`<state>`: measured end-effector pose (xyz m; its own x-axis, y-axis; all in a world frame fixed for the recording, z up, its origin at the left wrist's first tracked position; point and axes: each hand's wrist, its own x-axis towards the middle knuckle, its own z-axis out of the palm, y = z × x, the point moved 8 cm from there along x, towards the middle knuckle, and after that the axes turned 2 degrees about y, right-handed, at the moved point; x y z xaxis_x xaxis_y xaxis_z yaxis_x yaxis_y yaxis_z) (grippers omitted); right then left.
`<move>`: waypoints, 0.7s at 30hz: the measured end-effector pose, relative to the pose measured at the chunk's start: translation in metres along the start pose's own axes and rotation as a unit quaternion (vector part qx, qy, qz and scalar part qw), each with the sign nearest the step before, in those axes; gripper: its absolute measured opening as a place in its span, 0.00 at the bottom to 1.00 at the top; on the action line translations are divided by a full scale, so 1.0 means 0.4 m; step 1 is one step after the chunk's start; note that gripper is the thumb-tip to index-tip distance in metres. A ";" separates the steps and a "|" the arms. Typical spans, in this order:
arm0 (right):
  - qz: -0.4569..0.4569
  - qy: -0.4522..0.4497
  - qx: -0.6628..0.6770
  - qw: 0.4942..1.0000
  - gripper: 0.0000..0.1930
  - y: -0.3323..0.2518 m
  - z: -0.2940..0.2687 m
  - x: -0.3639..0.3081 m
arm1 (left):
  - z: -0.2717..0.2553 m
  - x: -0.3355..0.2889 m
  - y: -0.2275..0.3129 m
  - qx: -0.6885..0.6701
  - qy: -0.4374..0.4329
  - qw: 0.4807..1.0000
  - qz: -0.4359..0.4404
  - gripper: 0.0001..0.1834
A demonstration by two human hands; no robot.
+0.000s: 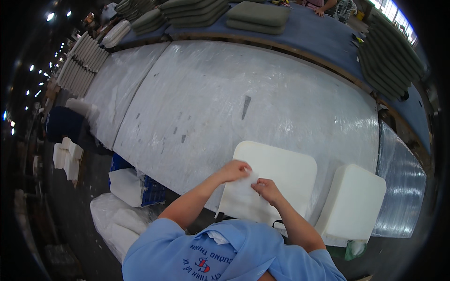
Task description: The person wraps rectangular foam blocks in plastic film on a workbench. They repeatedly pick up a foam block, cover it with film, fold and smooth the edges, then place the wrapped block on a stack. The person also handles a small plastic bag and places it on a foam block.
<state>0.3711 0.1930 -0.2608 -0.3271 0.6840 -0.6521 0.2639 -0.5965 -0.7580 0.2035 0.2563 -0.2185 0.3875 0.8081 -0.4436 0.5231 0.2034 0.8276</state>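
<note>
A white seat cushion (286, 172) with rounded corners lies flat on the table in front of me, dark straps showing at its near edge. Over its left part, my left hand (236, 170) and my right hand (266, 190) are close together with pinched fingers. Between them is a small, thin whitish slip (248, 181), gripped from both sides; whether it is paper or plastic I cannot tell. Further right, more white cushions (358, 199) appear stacked at the table's near edge.
Plastic film covers the pale worktable (197, 98). Beyond it, a blue table (318, 35) bears stacks of green cushions (258, 16). White cushions (82, 65) are piled far left, near a person in dark clothes (75, 129). A blue crate (152, 189) stands at lower left.
</note>
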 end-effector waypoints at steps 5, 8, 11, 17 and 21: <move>0.007 0.043 0.136 0.990 0.11 -0.062 -0.023 0.165 | -0.243 0.016 -0.047 -0.212 0.313 0.926 -0.026 0.12; 0.030 0.069 0.190 0.979 0.12 -0.065 -0.038 0.272 | -0.248 0.004 -0.077 -0.220 0.332 0.916 -0.044 0.11; 0.048 0.117 0.132 0.983 0.14 -0.031 -0.049 0.351 | -0.182 -0.007 -0.106 -0.124 0.314 0.939 -0.071 0.13; 0.039 0.136 0.101 0.985 0.14 -0.020 -0.055 0.387 | -0.029 0.033 -0.057 0.066 0.299 0.950 0.065 0.18; 0.056 0.126 0.050 0.989 0.12 -0.021 -0.063 0.388 | 0.023 0.120 -0.057 0.184 0.274 0.935 0.130 0.23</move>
<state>0.3409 0.3146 -0.3558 -0.0604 0.6866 -0.7245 0.1897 -0.7047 -0.6837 0.2172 0.2856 -0.2618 0.1442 0.9862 0.0819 0.7304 -0.1619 0.6636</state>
